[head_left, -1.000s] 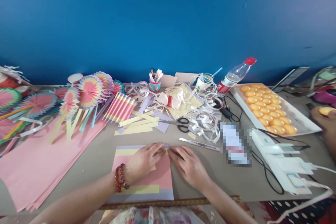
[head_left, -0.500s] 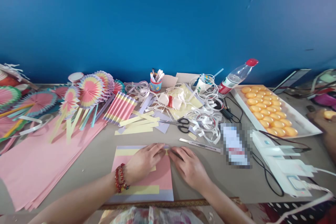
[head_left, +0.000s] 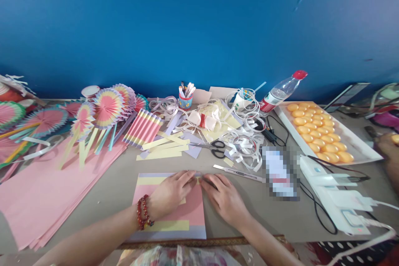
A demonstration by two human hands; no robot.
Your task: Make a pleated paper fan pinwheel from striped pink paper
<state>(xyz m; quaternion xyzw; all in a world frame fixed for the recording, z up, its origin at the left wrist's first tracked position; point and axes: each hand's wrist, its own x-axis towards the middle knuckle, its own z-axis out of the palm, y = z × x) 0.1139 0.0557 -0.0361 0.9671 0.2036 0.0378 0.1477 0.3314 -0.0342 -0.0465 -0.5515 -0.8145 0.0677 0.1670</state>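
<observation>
A striped paper sheet (head_left: 183, 212), pink with yellow and lilac bands, lies flat at the table's near edge. My left hand (head_left: 171, 194), with a red bead bracelet on its wrist, rests on the sheet, its fingertips pinched on the far edge. My right hand (head_left: 225, 198) lies beside it, fingers pressing the same far edge at the sheet's right corner. The fingertips of both hands nearly meet there. Just beyond lie a craft knife (head_left: 237, 171) and black scissors (head_left: 216, 148).
Folded paper fans (head_left: 106, 110) and a pink paper stack (head_left: 46, 191) fill the left. Paper strips and white loops (head_left: 246, 141), a pen cup (head_left: 185, 100) and a bottle (head_left: 282, 88) sit behind. A tray of orange pieces (head_left: 318, 133), a power strip (head_left: 336, 199) and another person's hand (head_left: 388, 149) are right.
My hands stay on the sheet's far edge with hardly any shift. The other person's hand at the right edge has drawn back slightly towards the right.
</observation>
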